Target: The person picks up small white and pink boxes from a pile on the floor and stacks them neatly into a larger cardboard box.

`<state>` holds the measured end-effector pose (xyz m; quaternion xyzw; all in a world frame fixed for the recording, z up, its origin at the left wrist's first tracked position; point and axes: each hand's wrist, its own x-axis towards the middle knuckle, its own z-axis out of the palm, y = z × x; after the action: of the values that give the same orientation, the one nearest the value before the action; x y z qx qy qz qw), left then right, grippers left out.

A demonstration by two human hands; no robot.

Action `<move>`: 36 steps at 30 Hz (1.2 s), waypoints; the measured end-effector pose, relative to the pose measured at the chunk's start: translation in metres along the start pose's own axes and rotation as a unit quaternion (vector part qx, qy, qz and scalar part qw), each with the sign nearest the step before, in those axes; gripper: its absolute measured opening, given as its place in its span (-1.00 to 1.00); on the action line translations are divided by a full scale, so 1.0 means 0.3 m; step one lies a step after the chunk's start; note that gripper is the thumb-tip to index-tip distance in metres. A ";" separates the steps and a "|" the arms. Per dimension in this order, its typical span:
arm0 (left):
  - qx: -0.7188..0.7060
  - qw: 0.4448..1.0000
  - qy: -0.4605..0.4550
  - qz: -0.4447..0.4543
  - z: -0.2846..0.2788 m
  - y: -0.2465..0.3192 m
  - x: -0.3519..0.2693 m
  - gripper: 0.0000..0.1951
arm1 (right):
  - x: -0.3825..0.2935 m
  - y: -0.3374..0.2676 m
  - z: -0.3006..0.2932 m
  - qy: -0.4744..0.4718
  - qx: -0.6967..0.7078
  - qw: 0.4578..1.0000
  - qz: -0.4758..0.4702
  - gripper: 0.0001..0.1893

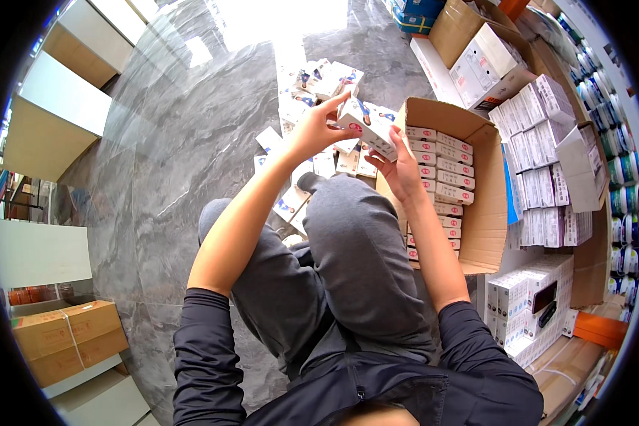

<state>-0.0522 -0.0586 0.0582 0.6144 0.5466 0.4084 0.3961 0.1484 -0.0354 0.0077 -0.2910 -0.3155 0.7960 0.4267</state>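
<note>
Between my two hands, above the floor, is a small white printed carton (370,125) with a red round mark and a blue picture. My left hand (325,125) grips its left end, thumb on the near side and fingers behind. At its right end, my right hand (399,165) holds the lower corner. Close to my right forearm stands an open cardboard box (482,213), with rows of similar white cartons (453,165) packed inside. Beyond my knees, more loose white cartons (298,106) lie scattered and piled on the grey marbled floor (191,144).
Right of the cardboard box, stacked white packs (538,154) stand by shelving. Lower right, a dark phone-like object (544,296) lies on a block of white boxes (511,298). A white printed box (482,66) stands at the upper right. A strapped brown carton (69,341) sits at left.
</note>
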 end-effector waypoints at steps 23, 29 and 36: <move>0.095 0.991 0.076 0.051 0.133 0.041 0.021 -0.62 | 0.027 0.033 -0.004 0.008 -0.049 0.996 -0.073 -0.37; 0.201 0.952 0.080 0.215 0.153 0.042 0.014 -0.63 | -0.015 -0.003 0.034 0.060 -0.073 0.984 -0.151 -0.34; 0.363 0.880 0.083 0.294 0.133 0.027 0.036 -0.55 | -0.120 -0.154 -0.008 0.169 -0.107 0.924 -0.326 -0.34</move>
<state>-0.0113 -0.0501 0.0524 0.8114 0.4819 0.3282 -0.0396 0.1897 -0.0456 0.0478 -0.3461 -0.3991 0.5134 0.6762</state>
